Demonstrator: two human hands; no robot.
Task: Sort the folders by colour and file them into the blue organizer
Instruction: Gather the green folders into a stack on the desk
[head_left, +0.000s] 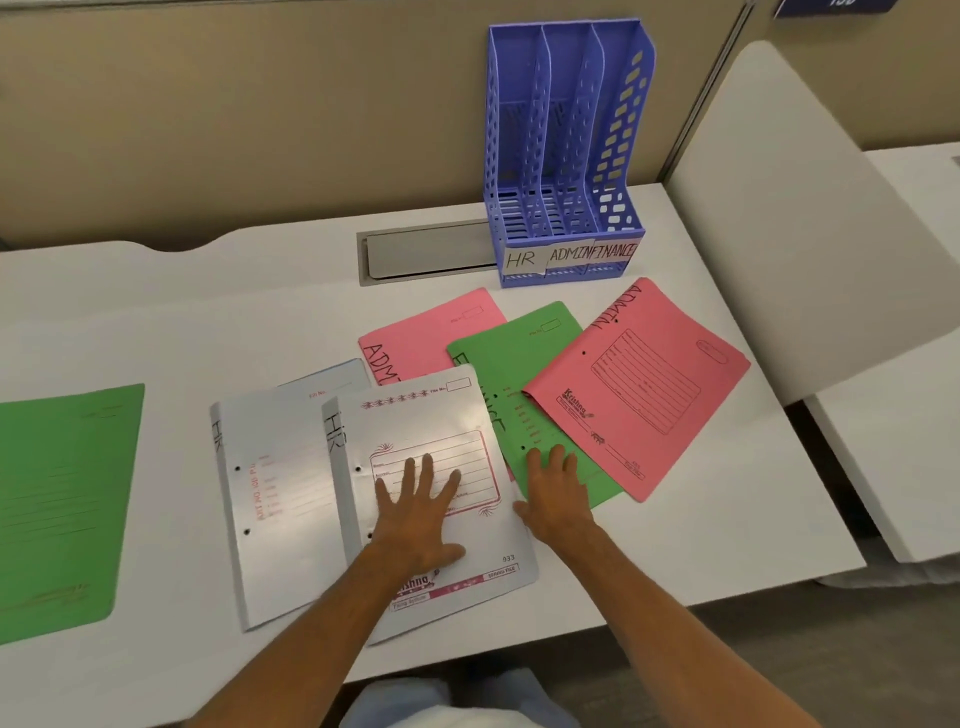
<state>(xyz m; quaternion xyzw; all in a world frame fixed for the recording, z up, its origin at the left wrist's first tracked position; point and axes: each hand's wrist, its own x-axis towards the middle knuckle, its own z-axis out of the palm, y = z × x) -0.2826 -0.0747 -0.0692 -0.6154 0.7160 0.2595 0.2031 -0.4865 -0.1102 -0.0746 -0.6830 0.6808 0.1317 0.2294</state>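
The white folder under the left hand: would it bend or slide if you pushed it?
The white folder looks like thin card, so it would probably flop if lifted by one edge. It lies flat on the smooth desk, so it would likely slide easily. The left hand pressing on it probably steadies it.

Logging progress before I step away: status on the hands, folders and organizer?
Left hand flat on top white folder, right hand flat on green folder. Blue organizer empty, nothing filed. Pink folder overlaps the green one.
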